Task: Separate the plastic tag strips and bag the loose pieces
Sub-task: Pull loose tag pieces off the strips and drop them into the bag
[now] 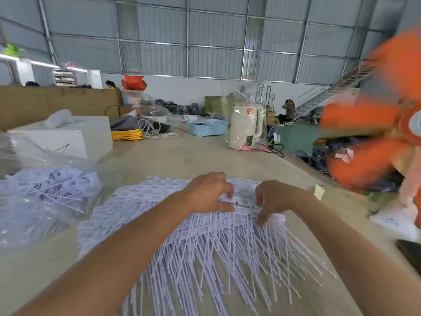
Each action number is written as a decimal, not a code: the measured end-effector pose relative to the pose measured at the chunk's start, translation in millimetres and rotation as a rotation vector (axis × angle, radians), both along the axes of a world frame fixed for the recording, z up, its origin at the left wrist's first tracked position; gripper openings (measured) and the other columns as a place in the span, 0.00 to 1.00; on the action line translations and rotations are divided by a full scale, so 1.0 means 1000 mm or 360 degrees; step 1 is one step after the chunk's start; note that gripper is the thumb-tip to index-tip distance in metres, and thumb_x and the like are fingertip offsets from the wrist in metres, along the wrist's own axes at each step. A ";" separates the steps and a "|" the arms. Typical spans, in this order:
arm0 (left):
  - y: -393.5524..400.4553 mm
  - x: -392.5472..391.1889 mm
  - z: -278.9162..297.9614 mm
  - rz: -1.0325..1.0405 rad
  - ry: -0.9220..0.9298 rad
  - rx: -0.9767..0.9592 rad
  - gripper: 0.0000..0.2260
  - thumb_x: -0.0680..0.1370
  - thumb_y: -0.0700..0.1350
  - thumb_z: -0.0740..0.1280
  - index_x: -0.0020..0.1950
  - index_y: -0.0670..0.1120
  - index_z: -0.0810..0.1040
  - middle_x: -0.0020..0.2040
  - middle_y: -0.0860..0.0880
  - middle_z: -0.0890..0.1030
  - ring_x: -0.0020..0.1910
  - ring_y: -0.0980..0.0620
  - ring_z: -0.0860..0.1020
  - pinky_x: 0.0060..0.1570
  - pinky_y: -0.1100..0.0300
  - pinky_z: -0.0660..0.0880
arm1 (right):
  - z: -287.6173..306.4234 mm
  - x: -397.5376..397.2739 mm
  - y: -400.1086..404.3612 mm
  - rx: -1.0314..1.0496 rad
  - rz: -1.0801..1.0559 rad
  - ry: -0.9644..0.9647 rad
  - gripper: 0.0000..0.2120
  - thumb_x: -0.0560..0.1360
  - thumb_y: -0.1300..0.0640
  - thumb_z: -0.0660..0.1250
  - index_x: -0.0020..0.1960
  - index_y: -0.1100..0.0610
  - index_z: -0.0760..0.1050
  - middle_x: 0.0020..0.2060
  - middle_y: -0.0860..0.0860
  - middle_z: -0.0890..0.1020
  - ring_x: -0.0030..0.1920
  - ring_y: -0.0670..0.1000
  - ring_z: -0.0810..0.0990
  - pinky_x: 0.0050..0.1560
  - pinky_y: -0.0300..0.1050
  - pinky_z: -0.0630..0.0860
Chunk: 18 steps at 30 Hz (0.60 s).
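A wide heap of white plastic tag strips (205,252) lies on the table in front of me, printed heads at the far side and thin tails fanning toward me. My left hand (208,193) rests on the heads of the heap, fingers curled and pinching a strip there. My right hand (272,199) is just to its right, fingertips pressed down on the same row of heads. At the left, a clear plastic bag (38,201) lies open and holds several loose separated tags.
A white box (68,137) stands behind the bag. Farther back are yellow cord (126,135), a blue basket (207,127) and a white kettle (245,126). A blurred person in orange (373,137) is close at the right table edge. A dark object (410,252) lies at the right.
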<state>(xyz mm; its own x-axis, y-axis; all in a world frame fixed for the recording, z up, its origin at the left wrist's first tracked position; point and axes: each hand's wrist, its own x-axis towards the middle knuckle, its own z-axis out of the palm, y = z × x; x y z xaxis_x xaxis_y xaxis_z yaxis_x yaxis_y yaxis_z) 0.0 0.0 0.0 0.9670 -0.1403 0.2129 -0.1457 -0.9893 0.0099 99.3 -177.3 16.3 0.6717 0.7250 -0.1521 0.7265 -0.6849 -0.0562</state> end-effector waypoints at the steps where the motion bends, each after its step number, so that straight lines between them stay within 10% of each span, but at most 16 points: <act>1: -0.004 0.000 -0.001 -0.0033 -0.0042 0.0081 0.16 0.74 0.59 0.67 0.58 0.52 0.77 0.54 0.50 0.71 0.51 0.52 0.71 0.43 0.61 0.63 | 0.001 -0.002 -0.001 -0.0051 0.0036 -0.0059 0.24 0.63 0.45 0.78 0.51 0.61 0.80 0.50 0.54 0.82 0.43 0.51 0.77 0.36 0.38 0.71; 6: -0.022 0.002 -0.007 -0.0048 -0.0018 -0.0272 0.18 0.74 0.60 0.67 0.56 0.49 0.76 0.52 0.50 0.75 0.49 0.51 0.73 0.49 0.56 0.70 | 0.013 -0.007 -0.012 0.0321 0.0205 -0.0088 0.10 0.68 0.48 0.74 0.41 0.49 0.73 0.40 0.45 0.74 0.43 0.49 0.72 0.40 0.41 0.67; 12: -0.026 0.014 0.025 0.0007 -0.0035 -0.0414 0.11 0.77 0.52 0.67 0.54 0.47 0.78 0.48 0.49 0.79 0.46 0.50 0.76 0.46 0.56 0.73 | 0.032 -0.002 -0.036 0.0988 0.0080 0.0479 0.04 0.73 0.64 0.70 0.47 0.63 0.80 0.34 0.55 0.80 0.28 0.44 0.76 0.31 0.35 0.74; 18: -0.033 0.019 0.029 0.0130 0.0147 -0.0742 0.14 0.80 0.54 0.60 0.45 0.45 0.77 0.42 0.49 0.79 0.37 0.52 0.76 0.38 0.59 0.72 | 0.025 -0.003 -0.027 0.1092 0.0106 0.0378 0.06 0.71 0.65 0.71 0.44 0.68 0.80 0.34 0.60 0.81 0.28 0.44 0.78 0.35 0.37 0.78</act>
